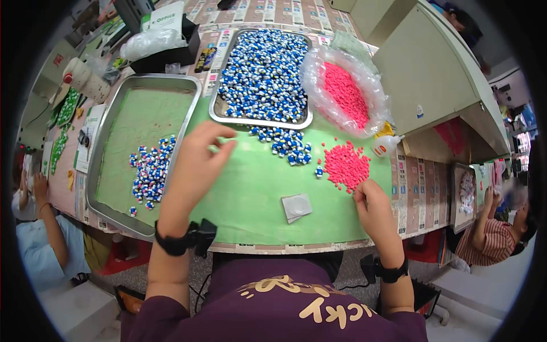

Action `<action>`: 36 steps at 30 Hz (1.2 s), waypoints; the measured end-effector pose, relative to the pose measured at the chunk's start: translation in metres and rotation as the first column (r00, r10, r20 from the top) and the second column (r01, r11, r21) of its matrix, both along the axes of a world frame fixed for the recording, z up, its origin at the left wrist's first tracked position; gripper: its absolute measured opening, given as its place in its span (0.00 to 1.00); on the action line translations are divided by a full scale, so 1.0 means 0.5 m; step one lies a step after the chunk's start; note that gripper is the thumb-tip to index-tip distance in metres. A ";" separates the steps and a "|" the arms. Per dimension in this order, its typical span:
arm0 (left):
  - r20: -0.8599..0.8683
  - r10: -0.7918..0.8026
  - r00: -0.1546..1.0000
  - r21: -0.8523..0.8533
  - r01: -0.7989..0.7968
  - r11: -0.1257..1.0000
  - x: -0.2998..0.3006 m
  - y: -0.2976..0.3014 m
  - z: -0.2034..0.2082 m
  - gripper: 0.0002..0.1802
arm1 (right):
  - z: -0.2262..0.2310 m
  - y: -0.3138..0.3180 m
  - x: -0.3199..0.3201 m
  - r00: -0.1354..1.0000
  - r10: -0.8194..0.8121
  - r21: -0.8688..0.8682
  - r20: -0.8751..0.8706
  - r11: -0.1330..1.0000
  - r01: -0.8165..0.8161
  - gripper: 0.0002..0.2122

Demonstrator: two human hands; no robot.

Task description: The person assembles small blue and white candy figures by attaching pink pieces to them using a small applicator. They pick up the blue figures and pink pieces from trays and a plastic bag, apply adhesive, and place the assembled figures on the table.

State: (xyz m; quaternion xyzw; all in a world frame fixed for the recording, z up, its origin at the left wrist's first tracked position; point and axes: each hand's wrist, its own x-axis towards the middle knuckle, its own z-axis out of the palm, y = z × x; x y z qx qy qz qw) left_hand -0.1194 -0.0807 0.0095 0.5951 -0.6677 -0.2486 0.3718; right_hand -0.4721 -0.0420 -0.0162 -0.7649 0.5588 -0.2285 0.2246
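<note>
My left hand (pixel 200 157) hangs over the green mat (pixel 250 211), between the two metal trays. Its thumb and forefinger are apart, with nothing visible between them. My right hand (pixel 374 206) is at the near right edge of a pile of small pink pieces (pixel 345 164), its fingertips pinched together; what they hold is too small to make out. A loose heap of small blue-and-white pieces (pixel 288 145) lies left of the pink pile. One single blue-and-white piece (pixel 319 171) sits between them.
A left tray (pixel 196 94) holds blue-and-white pieces with pink bits. A far tray (pixel 213 108) is full of blue-and-white pieces. Beside it are a clear bag (pixel 313 74) of pink pieces and a white squeeze bottle (pixel 385 145). A small white square pad (pixel 297 207) lies nearer. Other people sit at both sides.
</note>
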 end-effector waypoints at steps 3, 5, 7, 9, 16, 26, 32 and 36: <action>0.087 -0.134 0.987 -0.036 0.137 0.990 -0.028 -0.050 -0.041 0.08 | -0.008 0.008 0.001 0.999 -0.038 -0.025 0.024 0.999 0.038 0.08; 0.179 -0.143 0.973 -0.039 0.152 0.988 -0.041 -0.067 -0.061 0.08 | -0.014 0.014 -0.004 0.994 -0.087 0.003 0.072 0.996 0.087 0.08; 0.244 -0.114 0.963 -0.002 0.118 0.993 -0.056 -0.067 -0.070 0.09 | -0.015 0.023 -0.005 0.985 -0.143 0.018 0.096 0.990 0.142 0.08; 0.317 -0.098 0.943 -0.022 0.111 0.994 -0.064 -0.066 -0.069 0.10 | -0.018 0.025 -0.004 0.982 -0.164 0.009 0.092 0.986 0.164 0.08; 0.367 -0.041 0.929 -0.075 0.074 0.994 -0.072 -0.061 -0.081 0.10 | -0.019 0.024 -0.008 0.994 -0.093 -0.031 0.061 0.995 0.095 0.08; 0.333 -0.031 0.942 -0.082 0.061 0.995 -0.065 -0.044 -0.095 0.10 | -0.002 0.024 0.014 0.984 -0.152 -0.005 -0.099 0.988 0.152 0.05; -0.012 -0.185 0.983 0.060 0.185 0.981 -0.052 0.011 -0.022 0.10 | 0.001 0.036 0.006 0.980 -0.137 -0.004 -0.145 0.990 0.138 0.05; -0.352 -0.192 0.916 0.179 0.268 0.947 -0.053 0.037 0.013 0.07 | 0.005 0.039 0.010 0.977 -0.108 0.013 -0.186 0.994 0.112 0.05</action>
